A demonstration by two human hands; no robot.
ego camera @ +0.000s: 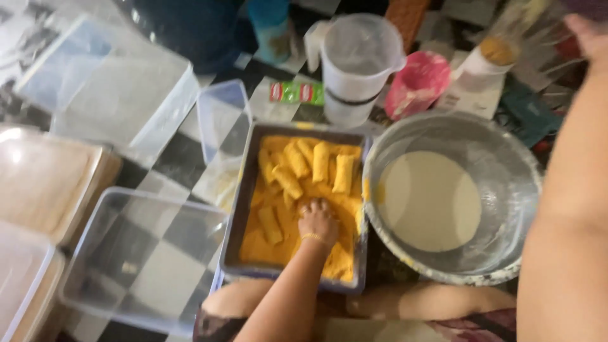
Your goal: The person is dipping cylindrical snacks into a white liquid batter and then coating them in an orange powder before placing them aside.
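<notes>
The person is sitting on the floor, knees showing at the near edge. Their left hand (318,220) is reaching down into a grey rectangular baking tray (244,209) filled with orange breadcrumbs (266,244). The hand is lying palm down with the fingers curled loosely, pressing into the crumbs; whether it is gripping a roll underneath I cannot tell, since the picture is blurred. A thin bracelet is circling that wrist. Along the right edge a large bare arm (567,209) is filling the frame, running up to the far corner; its hand is not showing, so its grip cannot be judged.

In the tray, one crumbed roll (271,225) is lying just left of the hand, and several more crumbed rolls (310,163) are lining up at the far end, close together. The hand is sitting near the tray's middle, with open crumb bed toward the near wall.

Just right of the tray, nearly touching it, a wide metal bowl (506,164) is holding pale batter (430,199). To the left, an empty clear plastic container (142,259) is resting on the checkered floor (171,168), beside stacked lidded tubs (44,183).

Farther off, a clear measuring jug (356,66) is standing beyond the tray, with a pink cup (418,82) to its right and another large clear container (107,85) at far left.
</notes>
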